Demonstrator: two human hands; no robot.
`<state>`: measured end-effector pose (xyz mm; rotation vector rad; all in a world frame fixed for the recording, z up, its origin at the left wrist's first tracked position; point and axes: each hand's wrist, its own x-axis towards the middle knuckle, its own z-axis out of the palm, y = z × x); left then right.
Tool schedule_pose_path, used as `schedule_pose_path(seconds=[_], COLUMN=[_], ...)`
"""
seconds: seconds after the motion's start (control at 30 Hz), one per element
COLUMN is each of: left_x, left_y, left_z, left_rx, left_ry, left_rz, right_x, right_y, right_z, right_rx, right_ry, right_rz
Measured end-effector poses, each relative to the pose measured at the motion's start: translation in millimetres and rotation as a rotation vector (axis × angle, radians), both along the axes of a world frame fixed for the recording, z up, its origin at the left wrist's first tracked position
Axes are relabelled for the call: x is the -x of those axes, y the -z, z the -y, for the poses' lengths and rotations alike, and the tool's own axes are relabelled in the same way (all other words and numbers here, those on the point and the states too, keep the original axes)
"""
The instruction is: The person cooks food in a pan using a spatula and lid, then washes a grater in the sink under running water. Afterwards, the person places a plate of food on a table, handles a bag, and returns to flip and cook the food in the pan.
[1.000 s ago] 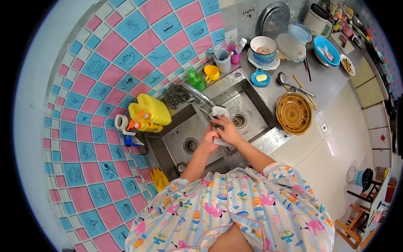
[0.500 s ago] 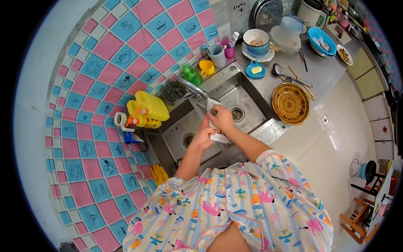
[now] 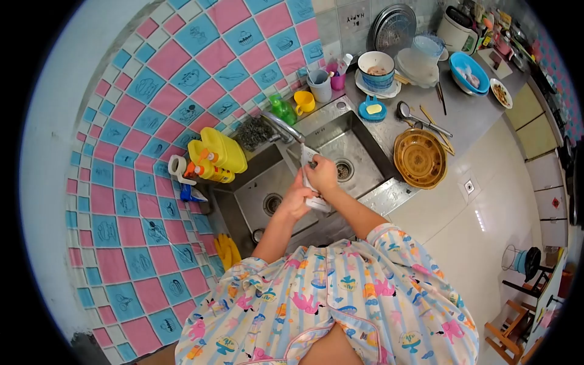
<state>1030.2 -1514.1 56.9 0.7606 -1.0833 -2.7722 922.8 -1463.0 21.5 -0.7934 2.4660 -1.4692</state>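
White and flat, a slab (image 3: 308, 153) that looks like a kitchen grater slants between my two hands above the divider of a double steel sink (image 3: 331, 143), small holes showing faintly at its upper end, just beside the mouth of the chrome faucet (image 3: 282, 126); its lower end, pale and plain, juts out below my fingers. My left hand (image 3: 296, 198) grips it along the left side. My right hand (image 3: 322, 176) is curled tight against its face with a small dark spot at the fingers, too small to identify, and I cannot tell whether that hand grasps the spot or the slab itself. One second earlier, the slab turned its broad perforated face up to view and my right fingers stretched across it; now it shows a narrower side, and those fingers are bunched. Beyond the basin stand a yellow cup (image 3: 304, 102) and a green bottle (image 3: 281, 109), unmoved, while a brown bowl (image 3: 420, 158) rests on the counter (image 3: 468, 125) to the right.
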Motion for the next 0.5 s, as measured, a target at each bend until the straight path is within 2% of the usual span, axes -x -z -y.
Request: schedule_pose_path(seconds=[0.1,0.2,0.3,0.33,0.43,0.47,0.5], left_x=[2,2,-7,-10,-14,-16,-18], left_y=[6,-3,9,10,-2,-15,-23], left_z=[1,-3,-5,-5,-1,0,1], left_rx=[0.009,0.000,-0.043,-0.051,-0.068,-0.071,-0.077], left_ry=[-0.020,-0.076,0.071,0.094,0.111,0.078,0.040], left_rz=[-0.072,0.023,-0.047,-0.061,-0.081,-0.072,-0.062], right_x=[-6,-17,-12,-5,23,32,44], right_y=[0,-14,6,8,-1,7,24], right_z=[-2,-19,-32,-38,-39,-38,-33], right_rx=[0.122,0.281,0.195,0.024,0.023,0.218,0.253], right_ry=[0.096,0.051,-0.026,-0.072,-0.035,0.001,0.029], right_rz=[-0.108,-0.409,-0.164,-0.112,0.264,0.217,0.135])
